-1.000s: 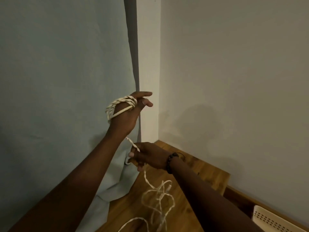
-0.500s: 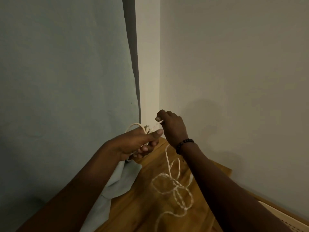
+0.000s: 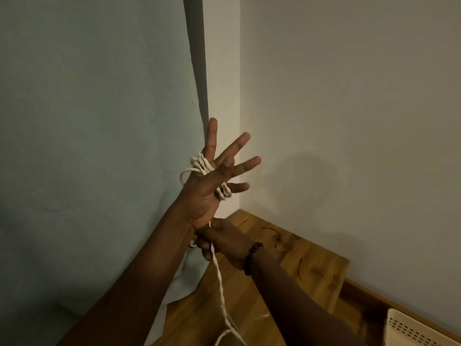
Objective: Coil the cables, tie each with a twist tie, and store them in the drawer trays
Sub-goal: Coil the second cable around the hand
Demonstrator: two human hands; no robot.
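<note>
A white cable (image 3: 220, 278) is wound in several loops around my left hand (image 3: 212, 181), which is raised with the palm toward me and the fingers spread. The loops (image 3: 199, 166) cross behind the fingers and show again near the little finger. Just below the left wrist, my right hand (image 3: 224, 242), with a dark bead bracelet, pinches the free strand. From there the cable hangs down to the wooden tabletop (image 3: 287, 265) and runs out of the bottom of the frame.
A pale blue curtain (image 3: 87, 146) hangs at the left and bunches on the table. Grey walls meet in a corner behind my hands. Thin dark twist ties (image 3: 299, 268) lie on the wood. A perforated cream tray (image 3: 419, 328) shows at the bottom right.
My left hand rose from table level and spread its fingers, palm toward me. My right hand dropped from above the coil to below the left wrist, pulling the strand taut.
</note>
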